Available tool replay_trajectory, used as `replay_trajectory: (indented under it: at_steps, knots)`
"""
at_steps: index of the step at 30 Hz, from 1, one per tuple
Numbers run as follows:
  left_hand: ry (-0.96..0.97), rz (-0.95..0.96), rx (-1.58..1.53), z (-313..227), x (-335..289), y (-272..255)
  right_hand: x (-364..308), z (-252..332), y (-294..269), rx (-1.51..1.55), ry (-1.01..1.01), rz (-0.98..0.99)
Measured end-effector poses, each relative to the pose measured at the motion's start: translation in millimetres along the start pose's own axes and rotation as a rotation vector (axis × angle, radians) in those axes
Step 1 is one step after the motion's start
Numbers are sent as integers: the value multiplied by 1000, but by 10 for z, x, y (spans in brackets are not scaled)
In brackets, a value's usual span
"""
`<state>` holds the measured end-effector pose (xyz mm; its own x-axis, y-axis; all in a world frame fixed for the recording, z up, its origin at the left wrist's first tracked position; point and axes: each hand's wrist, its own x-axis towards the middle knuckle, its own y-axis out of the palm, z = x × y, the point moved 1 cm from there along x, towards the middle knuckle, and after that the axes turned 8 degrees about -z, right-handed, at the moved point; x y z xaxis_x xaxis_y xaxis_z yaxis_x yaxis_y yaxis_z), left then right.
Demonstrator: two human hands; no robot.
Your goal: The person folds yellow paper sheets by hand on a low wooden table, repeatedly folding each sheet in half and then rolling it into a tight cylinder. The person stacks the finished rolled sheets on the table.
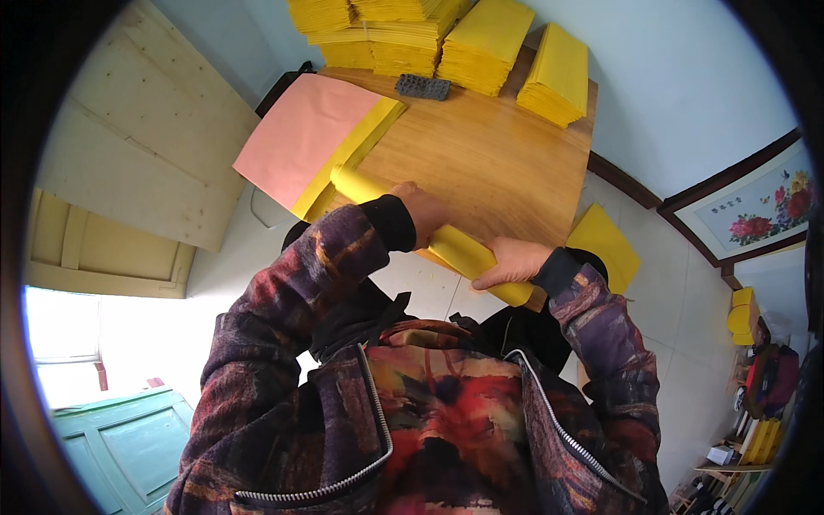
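A long band of yellow paper (463, 249), curved over like a loose roll or fold, lies slantwise along the near edge of the wooden table (481, 163). My left hand (421, 212) grips it near its middle, the fingers partly hidden by the sleeve cuff. Farther right, my right hand (513, 261) holds it close to its right end, thumb on the near side. To the left lies a stack of sheets with a pink top sheet (305, 129) and yellow edges showing; the band's far left end rests against it.
Piles of folded yellow paper (485, 47) stand along the table's back, with a dark grey block (421, 87) before them. Yellow sheets (605, 245) lie beyond the table's right side. A framed flower picture (747, 206) leans at the right wall. A plywood board (142, 129) stands left.
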<state>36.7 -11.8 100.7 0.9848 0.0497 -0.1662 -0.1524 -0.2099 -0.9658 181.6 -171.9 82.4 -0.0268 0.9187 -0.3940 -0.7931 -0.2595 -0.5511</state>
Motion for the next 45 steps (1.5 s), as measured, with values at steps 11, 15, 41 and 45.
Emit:
replay_trajectory:
  at_steps: [11,15,41,45]
  knots:
    - [-56,154,2,68,31,-41,-32,20,33,-378,39,-233]
    - [-88,57,135,33,10,-28,17,-73,-12,5,-71,38]
    - [-132,27,87,113,-110,-19,-37,81,110,-235,9,-208]
    - [-142,-86,132,93,-134,33,-9,-18,57,-10,-60,-64]
